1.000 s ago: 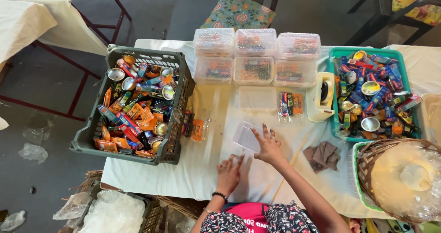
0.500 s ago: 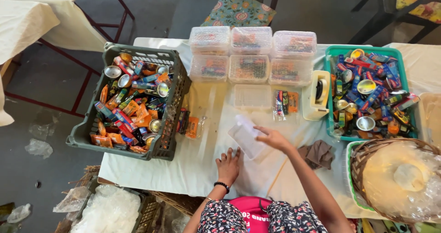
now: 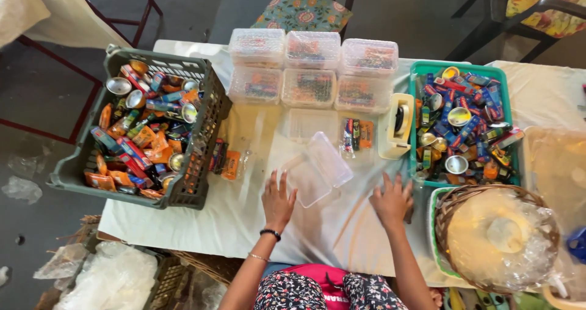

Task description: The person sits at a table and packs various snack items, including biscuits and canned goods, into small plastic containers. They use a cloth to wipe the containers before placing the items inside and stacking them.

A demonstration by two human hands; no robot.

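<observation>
A clear plastic box [image 3: 317,167] lies open on the white tablecloth [image 3: 244,218], its lid flipped back. My left hand [image 3: 278,200] rests flat with fingers spread, its fingertips touching the box's near left edge. Flat on the cloth to the right is my right hand [image 3: 392,199], fingers apart, over a dark cloth and holding nothing. A small clear packet of coloured items [image 3: 356,134] lies just beyond the box.
A dark crate [image 3: 201,157] of packets and tins stands at left. Several clear lidded boxes [image 3: 311,69] are stacked at the back. A tape dispenser [image 3: 397,125], a green basket [image 3: 421,72] of packets and a wicker basket [image 3: 464,203] with plastic stand at right.
My right hand let go of the clear box and moved right onto the dark cloth. The box now lies open on the table. My left hand moved up to its edge.
</observation>
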